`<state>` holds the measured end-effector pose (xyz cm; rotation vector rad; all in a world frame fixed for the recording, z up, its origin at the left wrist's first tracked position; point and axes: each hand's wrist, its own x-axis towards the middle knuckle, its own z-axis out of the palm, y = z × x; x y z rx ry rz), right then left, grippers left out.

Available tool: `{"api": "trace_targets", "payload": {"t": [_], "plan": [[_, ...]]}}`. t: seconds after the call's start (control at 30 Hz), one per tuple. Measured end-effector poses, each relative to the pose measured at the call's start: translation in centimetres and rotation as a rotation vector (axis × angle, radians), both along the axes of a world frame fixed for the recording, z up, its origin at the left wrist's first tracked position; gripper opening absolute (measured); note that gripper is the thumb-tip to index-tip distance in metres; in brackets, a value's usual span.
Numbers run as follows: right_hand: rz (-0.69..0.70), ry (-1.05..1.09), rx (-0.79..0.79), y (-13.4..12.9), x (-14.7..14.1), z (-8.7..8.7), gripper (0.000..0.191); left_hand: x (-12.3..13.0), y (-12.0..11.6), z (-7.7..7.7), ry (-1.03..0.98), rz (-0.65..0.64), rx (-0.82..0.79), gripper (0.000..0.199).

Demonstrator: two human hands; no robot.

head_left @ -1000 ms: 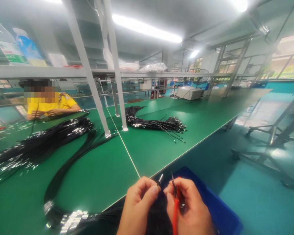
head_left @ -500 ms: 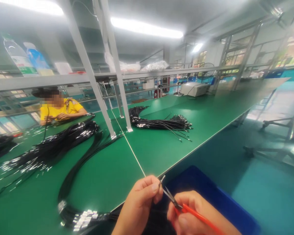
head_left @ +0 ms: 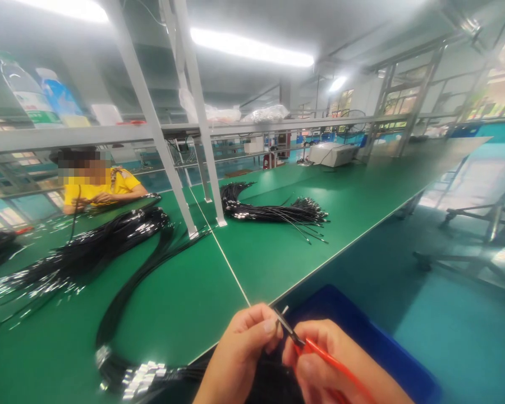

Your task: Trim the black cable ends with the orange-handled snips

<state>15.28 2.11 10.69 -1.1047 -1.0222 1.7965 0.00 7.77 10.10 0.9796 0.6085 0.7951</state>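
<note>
My left hand (head_left: 248, 342) is closed in a pinch on a thin cable, whose pale tip (head_left: 285, 310) sticks out past the fingers. My right hand (head_left: 324, 359) grips red-handled scissors (head_left: 294, 336), with their narrow dark blades pointing up and left. The blades meet the cable end just beside my left fingertips. Beneath my hands runs a bundle of black cables (head_left: 126, 297) with silvery-white ends (head_left: 145, 377), curving over the green table (head_left: 185, 314). My wrists partly hide the bundle.
A blue bin (head_left: 362, 342) sits below the table edge. More black cable bundles (head_left: 273, 212) lie ahead and on the left (head_left: 96, 241). White shelf posts (head_left: 202, 112) rise from the table. Across it, a person in yellow (head_left: 122, 182) handles cable. Bottles (head_left: 63, 98) stand on the shelf.
My right hand has moved slightly left and up, bringing the scissors' blades onto the cable end. The blades, apart earlier, now look closer together. My left hand keeps its pinch.
</note>
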Motion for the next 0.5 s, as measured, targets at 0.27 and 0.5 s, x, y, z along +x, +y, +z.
{"api": "trace_targets", "payload": {"t": [0.27, 0.5], "plan": [[-0.027, -0.179, 0.075, -1.0, 1.0, -0.5, 0.047, -0.1, 0.2, -0.4, 0.007, 0.042, 0.038, 0.026], [-0.388, 0.087, 0.159, -1.6, 2.5, -1.8, 0.049, 0.2, -0.1, -1.5, 0.318, 0.303, 0.630, 0.011]]}}
